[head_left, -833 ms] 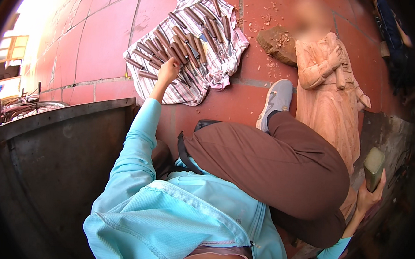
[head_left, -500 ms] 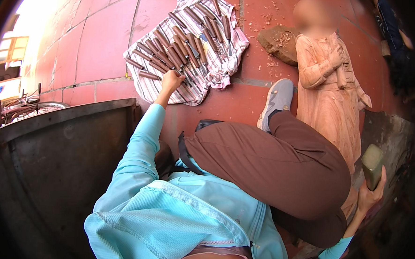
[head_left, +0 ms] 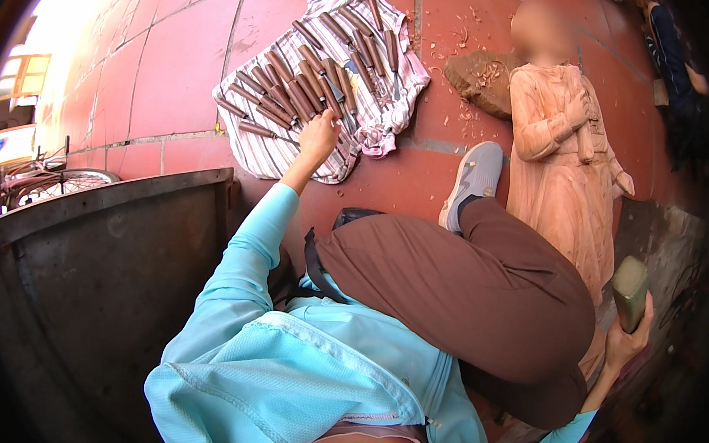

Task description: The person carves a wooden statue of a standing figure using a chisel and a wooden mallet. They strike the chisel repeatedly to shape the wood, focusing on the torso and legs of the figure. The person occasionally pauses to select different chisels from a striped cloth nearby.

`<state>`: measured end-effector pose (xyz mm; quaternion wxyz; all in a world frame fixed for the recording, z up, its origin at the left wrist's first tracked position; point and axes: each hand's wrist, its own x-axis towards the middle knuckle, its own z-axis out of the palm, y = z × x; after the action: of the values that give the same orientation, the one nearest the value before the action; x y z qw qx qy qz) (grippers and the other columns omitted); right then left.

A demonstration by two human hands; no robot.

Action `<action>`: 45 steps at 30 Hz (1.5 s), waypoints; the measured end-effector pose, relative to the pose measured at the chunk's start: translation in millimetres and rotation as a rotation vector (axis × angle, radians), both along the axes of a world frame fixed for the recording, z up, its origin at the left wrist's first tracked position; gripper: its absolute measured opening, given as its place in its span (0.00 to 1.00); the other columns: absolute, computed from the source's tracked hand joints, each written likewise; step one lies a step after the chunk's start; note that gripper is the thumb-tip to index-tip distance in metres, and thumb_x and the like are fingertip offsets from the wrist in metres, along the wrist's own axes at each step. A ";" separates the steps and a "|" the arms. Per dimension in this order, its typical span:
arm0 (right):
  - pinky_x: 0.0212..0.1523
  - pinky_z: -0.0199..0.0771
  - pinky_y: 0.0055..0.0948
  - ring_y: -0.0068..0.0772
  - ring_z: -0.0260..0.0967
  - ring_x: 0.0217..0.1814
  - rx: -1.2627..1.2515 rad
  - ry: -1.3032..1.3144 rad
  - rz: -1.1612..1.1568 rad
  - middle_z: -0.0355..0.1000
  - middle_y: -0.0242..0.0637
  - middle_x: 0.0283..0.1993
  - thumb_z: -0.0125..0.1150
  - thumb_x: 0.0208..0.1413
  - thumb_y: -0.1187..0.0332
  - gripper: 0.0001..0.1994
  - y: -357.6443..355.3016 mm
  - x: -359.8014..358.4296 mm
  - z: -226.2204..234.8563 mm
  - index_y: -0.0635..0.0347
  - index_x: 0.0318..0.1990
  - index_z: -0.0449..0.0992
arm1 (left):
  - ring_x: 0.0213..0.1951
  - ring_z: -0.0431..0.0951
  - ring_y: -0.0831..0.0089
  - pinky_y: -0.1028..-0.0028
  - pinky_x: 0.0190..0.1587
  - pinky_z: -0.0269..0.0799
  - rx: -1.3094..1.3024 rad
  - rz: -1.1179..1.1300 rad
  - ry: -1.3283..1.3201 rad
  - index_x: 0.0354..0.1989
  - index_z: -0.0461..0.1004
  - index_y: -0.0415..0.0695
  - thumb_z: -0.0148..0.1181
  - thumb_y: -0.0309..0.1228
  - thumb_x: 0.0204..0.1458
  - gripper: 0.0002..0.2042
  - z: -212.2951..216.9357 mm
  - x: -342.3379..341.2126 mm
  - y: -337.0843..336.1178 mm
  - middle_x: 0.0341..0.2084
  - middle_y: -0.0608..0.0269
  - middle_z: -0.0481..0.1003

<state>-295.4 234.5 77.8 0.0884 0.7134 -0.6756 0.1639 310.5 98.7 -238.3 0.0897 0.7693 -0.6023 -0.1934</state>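
- Head view: reaches with left hand (head_left: 321, 135) in among wood-handled chisels (head_left: 309, 92), spread out on a striped cloth (head_left: 253, 160) left of upper centre.
- Has left fingers curled and bunched low over the shafts; cannot tell if gripping a chisel.
- Points most chisel handles up-left in frame, blades down-right, long axes slanting and roughly parallel; runs closer to vertical at cloth's upper right.
- Holds green block (head_left: 630, 288) by its lower part in right hand (head_left: 631, 336), far right, next to lower end of carved figure (head_left: 563, 144); fingers wrapped partway round, half closed.
- Aims block's long axis nearly up-down in frame, slightly tilted, free end up. Looks squared, dull green, paler on the end face; cannot tell material.
- Lies figure face up, head toward frame top, hem toward bottom. Shows pale orange-brown wood, carved robe folds, short cylinder at chest.
- Sits beside figure's shoulder: rough brown lump (head_left: 478, 80), topped with thin curled shavings (head_left: 484, 68), more scattered over smooth red tiles (head_left: 178, 76).
- Wears light blue sleeve (head_left: 245, 252), brown trousers (head_left: 463, 283), grey shoe (head_left: 477, 180).
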 end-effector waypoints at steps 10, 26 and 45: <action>0.54 0.70 0.36 0.47 0.72 0.54 0.022 -0.015 0.004 0.73 0.43 0.54 0.56 0.39 0.91 0.30 1.5 1.8 -1.2 0.62 0.55 0.70 | 0.34 0.80 0.52 0.57 0.35 0.75 0.125 -0.368 0.149 0.51 0.73 0.51 0.54 0.33 0.51 0.17 -4.3 -103.2 2.7 0.30 0.49 0.78; 0.51 0.71 0.34 0.47 0.73 0.53 0.053 -0.024 0.045 0.74 0.43 0.53 0.58 0.41 0.88 0.30 -3.7 5.7 2.9 0.59 0.56 0.70 | 0.35 0.80 0.51 0.56 0.39 0.75 0.068 -0.247 0.113 0.38 0.79 0.49 0.54 0.35 0.53 0.10 4.5 -99.5 -5.9 0.35 0.50 0.78; 0.52 0.70 0.36 0.48 0.72 0.52 0.072 -0.030 0.029 0.73 0.44 0.52 0.54 0.40 0.90 0.30 -0.3 4.0 -3.6 0.62 0.55 0.70 | 0.48 0.73 0.52 0.58 0.51 0.71 -0.156 0.333 -0.145 0.44 0.80 0.51 0.52 0.38 0.54 0.13 14.9 39.9 -59.9 0.43 0.50 0.75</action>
<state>-291.4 234.2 74.3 0.0504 0.7234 -0.6717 0.1514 350.4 38.8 -223.3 0.1360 0.8609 -0.4849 -0.0726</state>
